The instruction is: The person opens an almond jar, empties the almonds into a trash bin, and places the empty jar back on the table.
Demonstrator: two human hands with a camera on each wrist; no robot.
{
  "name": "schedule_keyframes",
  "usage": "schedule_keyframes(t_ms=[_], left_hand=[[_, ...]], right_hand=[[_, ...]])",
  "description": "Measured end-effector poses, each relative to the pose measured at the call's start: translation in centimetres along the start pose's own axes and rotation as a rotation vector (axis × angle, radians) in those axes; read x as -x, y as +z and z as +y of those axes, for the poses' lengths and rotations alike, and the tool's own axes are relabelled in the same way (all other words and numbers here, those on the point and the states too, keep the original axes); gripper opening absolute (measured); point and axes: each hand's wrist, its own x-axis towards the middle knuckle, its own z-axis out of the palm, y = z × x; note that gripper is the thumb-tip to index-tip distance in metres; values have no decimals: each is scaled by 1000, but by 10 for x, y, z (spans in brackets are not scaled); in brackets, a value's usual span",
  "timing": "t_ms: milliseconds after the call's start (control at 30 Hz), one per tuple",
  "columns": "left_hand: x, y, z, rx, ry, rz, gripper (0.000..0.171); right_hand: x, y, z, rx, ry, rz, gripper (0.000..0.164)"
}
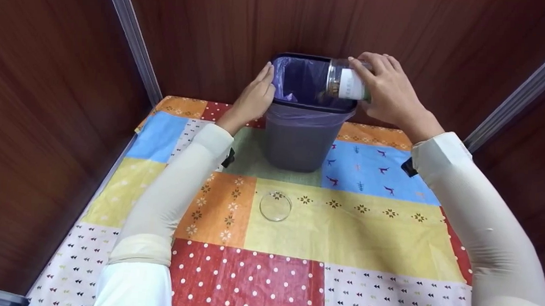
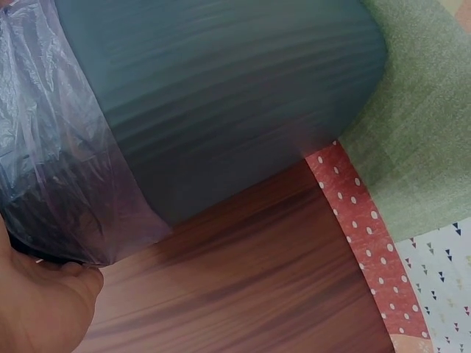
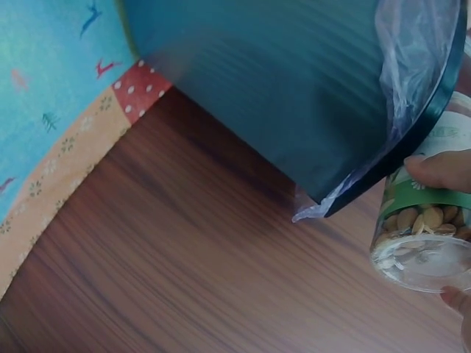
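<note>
My right hand [image 1: 390, 87] grips a clear jar [image 1: 352, 84] with a white and green label, thumb on one side and fingers on the other. The jar lies tipped nearly sideways, its mouth pointing left over the open trash bin [image 1: 296, 145]. Pistachio-like nuts [image 3: 427, 219] show through its base end in the right wrist view. A blurred brownish streak appears just below the mouth. Against the bin's left rim rests my left hand [image 1: 254, 96], fingers mostly straight along the outside. A thin purple bag [image 2: 81, 140] lines the bin and folds over its rim.
A round clear lid [image 1: 275, 206] lies on the patchwork tablecloth [image 1: 366, 242] in front of the bin. Dark wood panels [image 1: 204, 37] stand close behind the bin and on both sides, with metal edge strips [image 1: 136, 38] at the corners.
</note>
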Motion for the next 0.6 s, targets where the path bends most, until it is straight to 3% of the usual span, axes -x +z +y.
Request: schedule_keyframes(t_ms=[600], left_hand=[[1, 0, 2, 24, -19, -10, 54]], right_hand=[[-4, -4, 3, 45, 2, -34, 98]])
